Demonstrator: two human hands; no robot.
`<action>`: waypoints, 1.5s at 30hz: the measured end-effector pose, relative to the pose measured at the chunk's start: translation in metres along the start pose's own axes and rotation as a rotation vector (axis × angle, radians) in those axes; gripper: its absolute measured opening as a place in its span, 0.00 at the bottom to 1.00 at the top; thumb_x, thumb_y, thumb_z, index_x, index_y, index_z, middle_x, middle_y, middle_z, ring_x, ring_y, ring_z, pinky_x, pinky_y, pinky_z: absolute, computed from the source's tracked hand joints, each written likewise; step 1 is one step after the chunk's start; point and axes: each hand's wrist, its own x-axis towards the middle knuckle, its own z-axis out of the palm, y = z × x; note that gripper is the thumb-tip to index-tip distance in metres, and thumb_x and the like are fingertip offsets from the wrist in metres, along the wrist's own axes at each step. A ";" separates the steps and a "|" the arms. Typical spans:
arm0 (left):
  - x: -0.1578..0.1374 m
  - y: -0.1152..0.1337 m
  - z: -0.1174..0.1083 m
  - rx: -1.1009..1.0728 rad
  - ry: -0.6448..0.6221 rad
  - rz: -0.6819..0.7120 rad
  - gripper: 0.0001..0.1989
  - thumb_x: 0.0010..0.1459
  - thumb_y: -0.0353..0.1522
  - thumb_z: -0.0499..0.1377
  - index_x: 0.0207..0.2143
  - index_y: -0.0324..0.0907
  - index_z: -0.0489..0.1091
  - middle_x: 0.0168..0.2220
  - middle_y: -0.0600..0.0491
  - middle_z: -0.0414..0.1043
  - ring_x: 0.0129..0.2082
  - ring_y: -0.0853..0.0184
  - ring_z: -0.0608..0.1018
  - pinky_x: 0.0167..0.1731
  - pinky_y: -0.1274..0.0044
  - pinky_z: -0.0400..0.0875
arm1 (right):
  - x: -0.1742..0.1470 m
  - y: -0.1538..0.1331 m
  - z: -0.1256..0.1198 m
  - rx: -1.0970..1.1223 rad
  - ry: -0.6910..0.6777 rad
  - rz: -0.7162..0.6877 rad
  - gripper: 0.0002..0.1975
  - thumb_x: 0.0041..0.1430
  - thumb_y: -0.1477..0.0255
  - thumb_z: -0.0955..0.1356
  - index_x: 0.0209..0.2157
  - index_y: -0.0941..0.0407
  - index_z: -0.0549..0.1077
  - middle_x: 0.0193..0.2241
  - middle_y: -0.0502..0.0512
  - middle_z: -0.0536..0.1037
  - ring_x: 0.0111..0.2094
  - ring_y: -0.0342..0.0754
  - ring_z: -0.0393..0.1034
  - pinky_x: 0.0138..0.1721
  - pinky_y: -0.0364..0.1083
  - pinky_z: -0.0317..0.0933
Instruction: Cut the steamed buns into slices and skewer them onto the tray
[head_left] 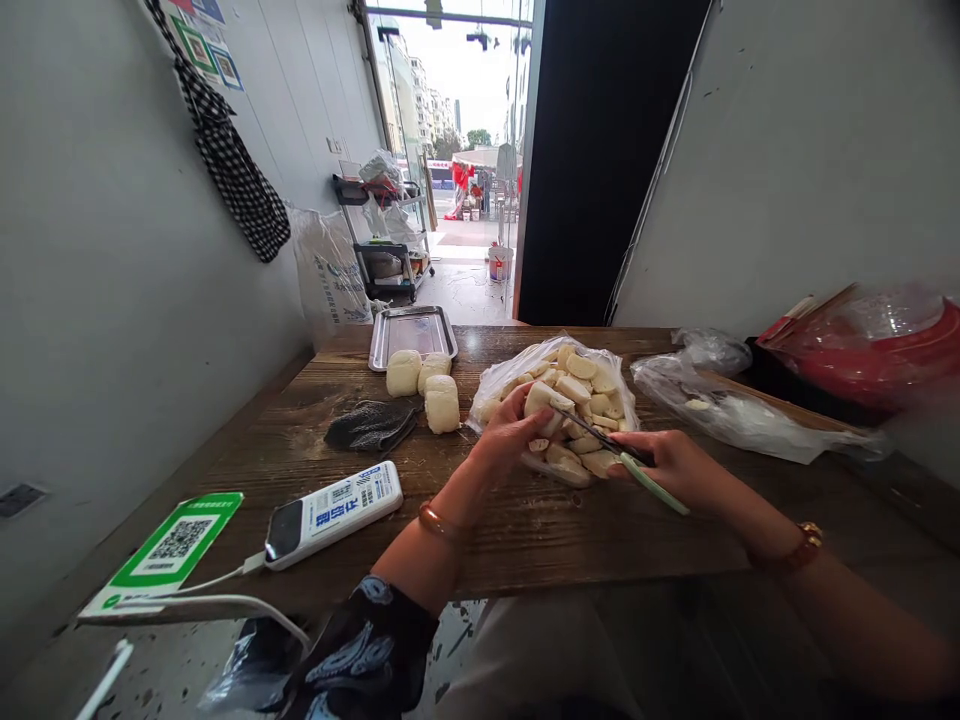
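One pale bun (541, 400) sits over the near left part of a clear plastic bag (491, 385), its skin smooth and creamy, its side rounded. The left hand (511, 435) has it pinched, fingers bent around it, and the right hand (667, 465) is curled tight on a cutting tool (589, 428) with a dark, thin front and a pale green strip at the handle. The tool's tip meets the bun's right side. Slices (574, 388) with cream-coloured faces and slightly darker edges are heaped in the bag, on the dark wooden table (480, 535). Three whole buns (442, 405) stand to the left, near a metal tray (412, 332)

Some of the left fingers are hidden behind the bun, and the right palm covers part of the handle, so I cannot tell whether the tool is a knife or scissors. Lower slices are buried; the red bag (885, 345) at far right is blurred, and the patterned sleeve (360, 650) is cut off at the near edge
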 end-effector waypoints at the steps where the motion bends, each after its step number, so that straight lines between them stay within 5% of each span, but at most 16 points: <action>1: 0.000 0.001 0.000 -0.017 -0.013 -0.018 0.32 0.46 0.41 0.74 0.52 0.41 0.72 0.46 0.49 0.75 0.39 0.64 0.77 0.35 0.75 0.76 | 0.000 0.000 0.000 -0.001 0.005 0.002 0.30 0.54 0.54 0.72 0.54 0.56 0.80 0.51 0.60 0.82 0.51 0.68 0.77 0.54 0.60 0.69; 8: 0.001 0.003 -0.002 -0.086 -0.032 -0.069 0.27 0.45 0.43 0.75 0.43 0.36 0.77 0.38 0.48 0.77 0.36 0.66 0.78 0.38 0.74 0.76 | -0.003 -0.002 -0.001 -0.033 0.024 0.021 0.34 0.55 0.53 0.72 0.57 0.60 0.77 0.52 0.62 0.81 0.52 0.69 0.76 0.54 0.58 0.68; 24: -0.001 -0.001 0.002 -0.070 -0.008 -0.089 0.27 0.44 0.44 0.75 0.41 0.36 0.75 0.33 0.52 0.74 0.30 0.70 0.76 0.32 0.78 0.73 | -0.002 -0.010 0.001 0.097 -0.142 0.050 0.47 0.49 0.53 0.75 0.66 0.62 0.65 0.53 0.66 0.80 0.55 0.67 0.73 0.58 0.60 0.63; 35: -0.002 -0.001 0.005 0.180 -0.001 -0.012 0.26 0.46 0.45 0.73 0.40 0.35 0.77 0.32 0.52 0.74 0.30 0.70 0.73 0.31 0.79 0.68 | 0.007 -0.015 0.003 0.172 -0.170 0.085 0.50 0.47 0.54 0.76 0.67 0.64 0.64 0.59 0.68 0.75 0.61 0.68 0.67 0.63 0.61 0.59; 45: -0.001 -0.004 0.002 0.213 0.009 -0.019 0.25 0.44 0.44 0.74 0.37 0.35 0.77 0.32 0.51 0.74 0.30 0.70 0.73 0.31 0.78 0.68 | 0.010 0.004 0.008 0.095 -0.025 -0.010 0.35 0.52 0.54 0.75 0.58 0.59 0.76 0.57 0.62 0.78 0.59 0.68 0.70 0.62 0.61 0.61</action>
